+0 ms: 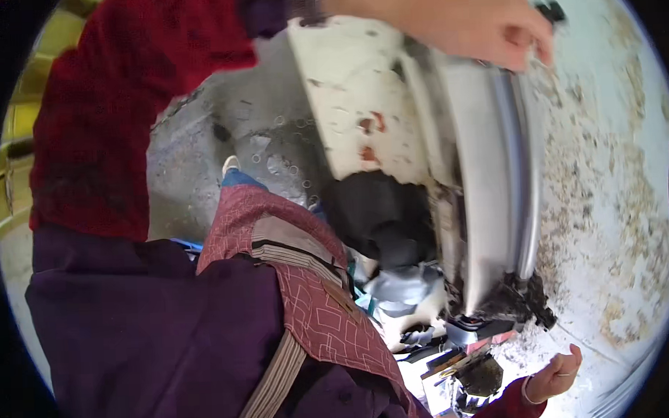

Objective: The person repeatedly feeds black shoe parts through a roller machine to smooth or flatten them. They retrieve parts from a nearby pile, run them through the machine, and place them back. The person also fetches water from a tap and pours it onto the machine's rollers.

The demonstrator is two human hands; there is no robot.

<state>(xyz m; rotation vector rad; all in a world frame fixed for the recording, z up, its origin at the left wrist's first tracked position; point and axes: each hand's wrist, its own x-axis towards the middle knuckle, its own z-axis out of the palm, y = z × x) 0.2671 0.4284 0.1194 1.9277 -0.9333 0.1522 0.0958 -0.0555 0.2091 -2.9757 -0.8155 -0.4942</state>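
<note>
My left arm, in a red sleeve, reaches across the top to the far right. My left hand [483, 30] is bent over the far end of a long silver metal body [488, 174], its fingers curled and smeared by motion. What they hold, if anything, I cannot make out. A small black knob-like piece [551, 10] shows just beyond the fingers. Low at the right, my right hand [555, 377], with a ring and a bracelet, is lifted beside the wall, its fingers loosely bent and apart. Nothing shows in it. Dark, ragged material [514, 302] gathers at the silver body's near end.
A stained, cream-coloured board [353, 98] lies left of the silver body, with a black cloth-like heap [382, 215] at its near end. Several tools and scraps [458, 374] crowd the lower right. A peeling wall [606, 185] stands at right, a grey floor [200, 155] at left.
</note>
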